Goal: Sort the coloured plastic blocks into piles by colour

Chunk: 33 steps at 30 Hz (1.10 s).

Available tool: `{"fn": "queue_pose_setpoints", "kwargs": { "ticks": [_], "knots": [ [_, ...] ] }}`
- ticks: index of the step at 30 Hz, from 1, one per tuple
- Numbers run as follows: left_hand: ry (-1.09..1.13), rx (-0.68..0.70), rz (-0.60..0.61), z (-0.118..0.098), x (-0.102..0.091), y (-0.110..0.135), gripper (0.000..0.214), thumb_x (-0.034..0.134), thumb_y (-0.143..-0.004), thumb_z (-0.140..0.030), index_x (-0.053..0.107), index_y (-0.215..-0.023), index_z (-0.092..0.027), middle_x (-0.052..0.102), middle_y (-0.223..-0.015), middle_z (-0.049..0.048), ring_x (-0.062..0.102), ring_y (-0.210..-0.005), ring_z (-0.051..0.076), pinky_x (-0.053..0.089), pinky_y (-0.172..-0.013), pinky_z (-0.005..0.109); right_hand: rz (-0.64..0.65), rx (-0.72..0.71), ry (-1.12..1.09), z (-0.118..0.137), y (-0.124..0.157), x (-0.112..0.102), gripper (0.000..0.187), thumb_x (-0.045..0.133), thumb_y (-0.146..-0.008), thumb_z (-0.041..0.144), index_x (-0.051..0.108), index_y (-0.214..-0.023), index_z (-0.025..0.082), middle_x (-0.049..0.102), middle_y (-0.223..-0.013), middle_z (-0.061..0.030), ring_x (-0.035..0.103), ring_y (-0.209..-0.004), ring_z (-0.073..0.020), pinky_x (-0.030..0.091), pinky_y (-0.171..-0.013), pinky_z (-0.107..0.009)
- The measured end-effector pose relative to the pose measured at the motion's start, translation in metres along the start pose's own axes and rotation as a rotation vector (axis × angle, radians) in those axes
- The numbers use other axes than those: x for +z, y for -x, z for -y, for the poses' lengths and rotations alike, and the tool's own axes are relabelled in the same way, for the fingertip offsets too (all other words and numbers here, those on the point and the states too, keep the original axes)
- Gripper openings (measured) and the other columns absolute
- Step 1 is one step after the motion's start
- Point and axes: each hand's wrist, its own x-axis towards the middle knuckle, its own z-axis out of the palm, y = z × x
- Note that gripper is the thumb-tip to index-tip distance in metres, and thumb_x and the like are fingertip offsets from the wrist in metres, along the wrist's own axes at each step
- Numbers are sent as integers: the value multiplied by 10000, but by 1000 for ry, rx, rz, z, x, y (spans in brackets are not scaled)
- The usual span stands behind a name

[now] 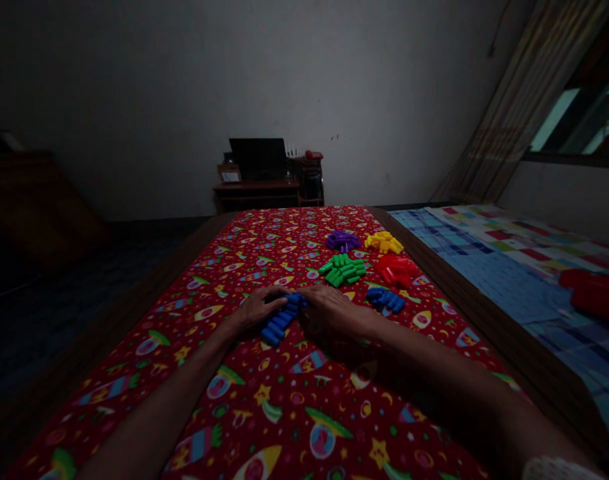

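The left hand [255, 310] and right hand [329, 311] grasp a row of blue pegs [279, 320] from both ends, keeping it together near green pegs [342, 270].

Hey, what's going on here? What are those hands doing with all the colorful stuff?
A person has their left hand and right hand on a row of blue plastic pieces, which lies on a red rocket-print cloth. Farther along the cloth are separate piles of green pieces, purple pieces, yellow pieces and red pieces, plus a smaller bunch of blue pieces.
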Motion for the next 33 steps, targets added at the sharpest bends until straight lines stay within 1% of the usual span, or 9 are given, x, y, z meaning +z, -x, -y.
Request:
{"fn": "queue_pose_setpoints", "kwargs": {
  "ticks": [3,5,8,11,16,20,22,28,33],
  "knots": [
    [45,8,14,3,0,0,438,554,-786,-546,692,-1010,-196,717,-1077,65,656,-972,258,512,-900,370,8,-19,12,-5,-5,21,394,542,-884,203,512,-1274,164,629,-944,-82,546,-834,-180,430,-748,-290],
    [66,28,43,2,0,0,418,553,-801,-532,693,-1007,-197,699,-1137,69,641,-1026,263,493,-935,375,-32,-6,36,-12,6,21,367,541,-898,247,524,-1258,173,620,-1016,-102,544,-946,-205,439,-844,-331],
    [81,28,63,-2,-1,0,411,548,-811,-524,689,-1002,-188,693,-1149,81,631,-1060,265,487,-944,377,-104,7,89,-23,34,1,385,547,-904,311,514,-1272,204,584,-1175,-121,513,-1102,-237,420,-950,-388],
    [59,9,54,-6,-2,1,424,545,-804,-529,683,-1003,-181,707,-1103,84,640,-1032,265,496,-922,374,-175,77,158,-36,62,-34,400,526,-910,345,512,-1282,197,570,-1238,-145,504,-1152,-264,414,-965,-424],
    [10,-3,36,-5,-2,0,447,545,-777,-546,681,-996,-181,715,-1059,81,645,-1001,271,503,-891,368,-116,310,262,-57,88,-85,298,478,-921,341,629,-1096,155,680,-948,-141,607,-854,-238,450,-767,-343],
    [12,-20,32,-2,-1,-1,476,539,-774,-560,680,-1012,-173,712,-1063,85,641,-1001,270,503,-882,366,107,501,363,-60,95,-95,313,440,-937,322,676,-825,150,652,-702,-91,546,-591,-162,335,-572,-267],
    [1,-20,30,-2,-1,-1,486,541,-769,-564,683,-1011,-167,711,-1061,86,637,-1004,270,495,-893,365,153,524,408,-56,96,-96,332,427,-944,322,674,-808,145,644,-683,-88,523,-564,-152,292,-549,-267],
    [39,-3,32,-5,-2,-1,450,562,-773,-534,695,-1003,-172,712,-1046,77,639,-978,255,490,-887,345,17,359,381,-34,78,-95,249,425,-935,225,656,-980,143,668,-803,-100,560,-680,-164,338,-626,-261],
    [125,-11,-38,-1,-2,-5,390,649,-697,-513,733,-852,-164,719,-945,76,643,-912,244,503,-839,338,-65,82,223,-5,28,-43,221,470,-944,278,597,-1076,154,650,-834,-80,542,-722,-162,345,-637,-261]
  ]
}}
